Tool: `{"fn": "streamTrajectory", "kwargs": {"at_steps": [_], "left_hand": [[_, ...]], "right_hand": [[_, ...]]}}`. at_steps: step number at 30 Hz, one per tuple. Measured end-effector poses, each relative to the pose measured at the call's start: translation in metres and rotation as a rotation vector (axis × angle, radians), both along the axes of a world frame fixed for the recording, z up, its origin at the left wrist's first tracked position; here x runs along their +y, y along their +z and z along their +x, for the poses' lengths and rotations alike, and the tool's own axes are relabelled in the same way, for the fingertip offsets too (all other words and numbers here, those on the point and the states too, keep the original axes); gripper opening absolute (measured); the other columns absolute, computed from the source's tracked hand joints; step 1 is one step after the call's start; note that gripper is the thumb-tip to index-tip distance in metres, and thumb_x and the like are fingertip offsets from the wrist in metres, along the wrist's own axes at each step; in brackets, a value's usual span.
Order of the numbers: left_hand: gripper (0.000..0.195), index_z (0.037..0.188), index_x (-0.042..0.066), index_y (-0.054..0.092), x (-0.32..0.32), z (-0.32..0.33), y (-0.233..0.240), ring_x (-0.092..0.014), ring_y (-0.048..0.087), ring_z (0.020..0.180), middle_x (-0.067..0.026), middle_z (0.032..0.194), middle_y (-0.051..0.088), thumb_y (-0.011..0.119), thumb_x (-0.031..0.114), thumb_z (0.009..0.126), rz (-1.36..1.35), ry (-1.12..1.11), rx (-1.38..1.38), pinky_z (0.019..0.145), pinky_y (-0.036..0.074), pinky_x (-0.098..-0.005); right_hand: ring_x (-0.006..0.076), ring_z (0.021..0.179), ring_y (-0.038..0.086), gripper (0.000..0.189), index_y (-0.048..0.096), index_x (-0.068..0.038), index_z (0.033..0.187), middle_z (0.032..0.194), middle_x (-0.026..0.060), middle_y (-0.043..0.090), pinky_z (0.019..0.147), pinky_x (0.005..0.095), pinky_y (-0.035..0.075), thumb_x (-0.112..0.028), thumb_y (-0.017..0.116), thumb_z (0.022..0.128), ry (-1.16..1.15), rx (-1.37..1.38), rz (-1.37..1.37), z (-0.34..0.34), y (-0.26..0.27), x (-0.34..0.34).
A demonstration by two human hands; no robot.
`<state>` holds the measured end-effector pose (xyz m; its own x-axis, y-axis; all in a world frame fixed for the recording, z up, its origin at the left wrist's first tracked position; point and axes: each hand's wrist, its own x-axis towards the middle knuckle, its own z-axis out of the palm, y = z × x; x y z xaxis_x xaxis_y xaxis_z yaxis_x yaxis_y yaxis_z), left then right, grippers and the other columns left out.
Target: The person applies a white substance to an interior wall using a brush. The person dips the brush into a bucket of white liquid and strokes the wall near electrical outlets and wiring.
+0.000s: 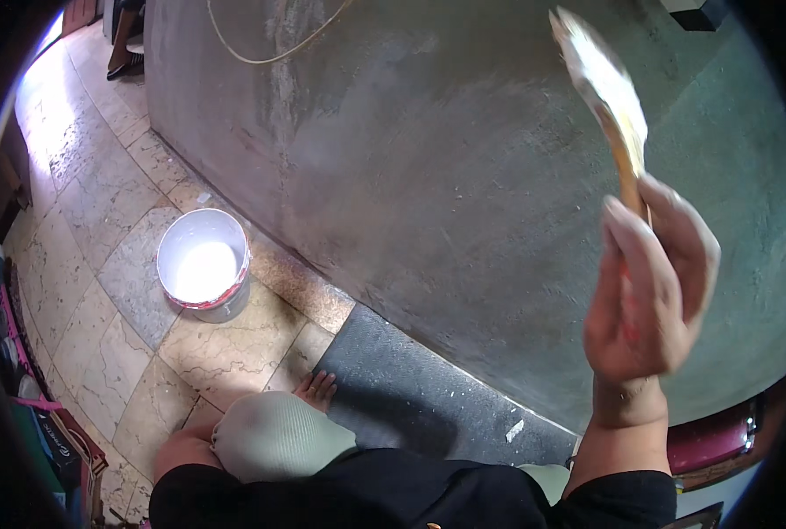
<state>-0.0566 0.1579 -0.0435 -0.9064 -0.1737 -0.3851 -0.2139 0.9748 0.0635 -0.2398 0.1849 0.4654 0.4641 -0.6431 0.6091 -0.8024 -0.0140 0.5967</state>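
My right hand (pixel 654 284) is raised at the right, its fingers closed around the handle of a paintbrush (pixel 624 142). The brush points upward, with white paint thick on its bristles and partly down its wooden neck. Behind it rises a grey-green plastered wall (pixel 432 185). My left hand (pixel 317 390) is low, by the corner of a black rubber mat (pixel 393 370), fingers slightly apart and nothing seen in them; my knee (pixel 280 433) hides the rest. A white plastic bucket (pixel 214 311) with a red-stained rim stands on the floor, holding bright white paint.
Marble floor tiles (pixel 128 198) run along the wall's foot. A pale cable (pixel 254 61) hangs in a loop against the wall. White flakes (pixel 514 431) lie on the mat. Boxes (pixel 62 449) and a pink-edged rack (pixel 13 330) stand at the left. A dark red glossy object (pixel 710 446) is at lower right.
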Motion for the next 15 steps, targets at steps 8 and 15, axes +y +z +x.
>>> {"fn": "streamTrajectory", "kwargs": {"at_steps": [8,15], "left_hand": [[0.059,0.151,0.005,0.025,-0.002,-0.003,0.025,-0.027,0.012,0.149,-0.0112,0.161,0.018,0.033,0.033,0.099,0.057,0.012,0.016,0.122,0.007,-0.0446],[0.069,0.150,0.001,0.027,-0.001,0.004,-0.005,-0.033,0.012,0.149,-0.0176,0.160,0.018,0.038,0.042,0.096,0.070,-0.011,0.076,0.119,0.009,-0.0507]], "right_hand": [[0.0245,0.093,0.065,0.018,0.072,-0.003,0.092,0.109,0.0140,0.062,0.068,0.0302,0.056,-0.003,0.071,0.075,0.028,0.056,0.099,-0.010,-0.040,-0.063],[0.0238,0.077,0.064,0.014,0.060,-0.007,0.084,0.099,0.0092,0.056,0.063,0.0324,0.055,-0.016,0.067,0.075,0.181,-0.114,0.800,0.003,-0.146,-0.064]]}}
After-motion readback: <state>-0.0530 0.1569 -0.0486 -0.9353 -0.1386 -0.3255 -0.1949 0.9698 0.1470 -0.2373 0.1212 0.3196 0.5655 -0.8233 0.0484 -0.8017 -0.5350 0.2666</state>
